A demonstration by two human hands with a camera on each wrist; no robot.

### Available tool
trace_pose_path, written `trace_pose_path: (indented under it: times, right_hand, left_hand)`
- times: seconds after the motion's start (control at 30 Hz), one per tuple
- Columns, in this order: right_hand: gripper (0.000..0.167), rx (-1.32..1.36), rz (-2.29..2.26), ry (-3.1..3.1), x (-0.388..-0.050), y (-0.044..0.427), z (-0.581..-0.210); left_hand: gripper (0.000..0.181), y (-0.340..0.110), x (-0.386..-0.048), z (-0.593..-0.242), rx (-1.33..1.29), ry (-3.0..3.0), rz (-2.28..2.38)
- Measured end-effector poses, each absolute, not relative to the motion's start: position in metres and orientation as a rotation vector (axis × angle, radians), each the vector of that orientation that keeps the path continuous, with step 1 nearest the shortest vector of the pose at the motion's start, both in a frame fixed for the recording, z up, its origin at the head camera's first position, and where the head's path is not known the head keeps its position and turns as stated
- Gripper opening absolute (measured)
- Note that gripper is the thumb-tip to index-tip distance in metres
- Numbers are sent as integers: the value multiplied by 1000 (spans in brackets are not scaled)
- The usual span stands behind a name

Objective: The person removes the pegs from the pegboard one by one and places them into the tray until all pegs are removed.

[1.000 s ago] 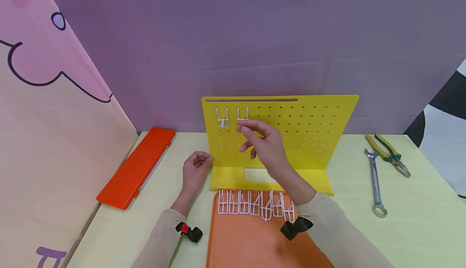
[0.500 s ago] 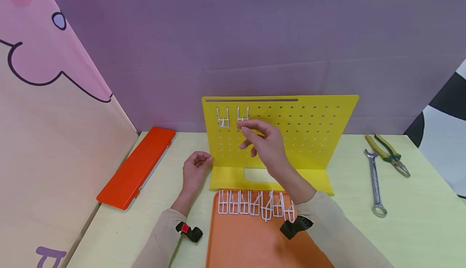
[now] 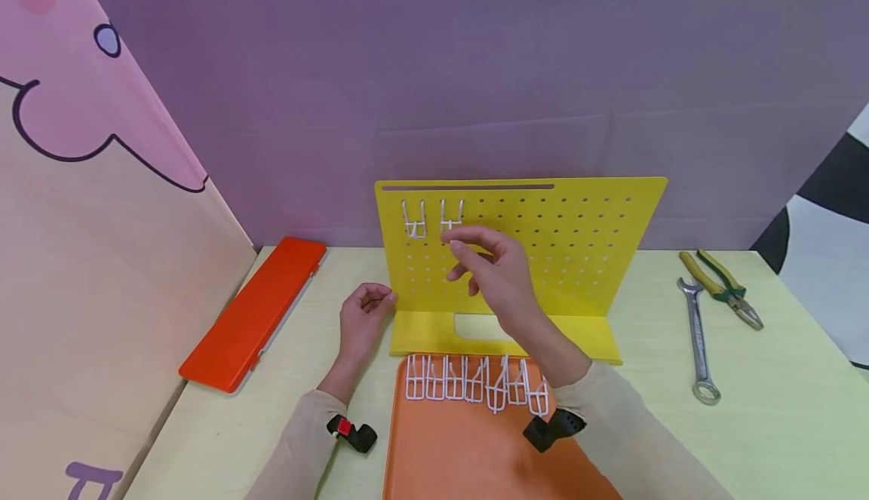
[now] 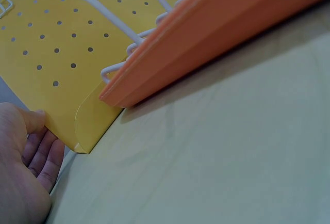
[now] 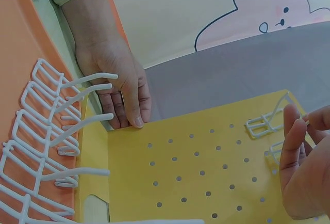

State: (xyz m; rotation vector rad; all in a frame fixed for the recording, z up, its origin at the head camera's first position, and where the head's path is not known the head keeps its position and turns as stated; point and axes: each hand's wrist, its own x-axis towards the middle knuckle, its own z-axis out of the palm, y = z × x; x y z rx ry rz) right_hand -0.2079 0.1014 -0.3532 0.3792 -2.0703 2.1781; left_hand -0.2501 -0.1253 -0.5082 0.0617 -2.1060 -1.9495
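Note:
A yellow pegboard (image 3: 563, 259) stands upright on its base on the table. My left hand (image 3: 364, 320) pinches its lower left edge; in the left wrist view the thumb (image 4: 35, 121) lies on the front, the other fingers behind. Two white wire hooks hang in the board's upper left. My right hand (image 3: 498, 270) pinches the front end of the right one of these hooks (image 3: 451, 212) between thumb and forefinger, the other fingers loosely bent. The hook to its left (image 3: 414, 219) hangs untouched. Where the right fingertips meet the hook is partly hidden.
An orange tray (image 3: 468, 455) in front of the board carries a row of several white wire hooks (image 3: 455, 379) along its far edge. A red case (image 3: 254, 311) lies at left. At right lie a wrench (image 3: 699, 345) and green-handled pliers (image 3: 726, 289).

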Motion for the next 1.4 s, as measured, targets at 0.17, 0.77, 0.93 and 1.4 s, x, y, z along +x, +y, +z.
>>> trace_pose_path:
  times: [0.17,0.77,0.93,1.4]
  right_hand:
    - [22,385,2173,-2063,-203,102,-351]
    - [25,320,2141,-2101,-191,132,-345]
    - [24,301,2120,-2121,-186,144,-346]
    - [28,137,2023,-2216,-177,177,-371]
  left_hand:
    - [14,-126,-249,-508,49,-2099,-1954]
    - [10,-125,-249,-507,55,-2097,-1960]
    - [11,-125,-248,-507,51,-2092,-1963]
    - [16,-125,-249,-510,49,-2099,-1960]
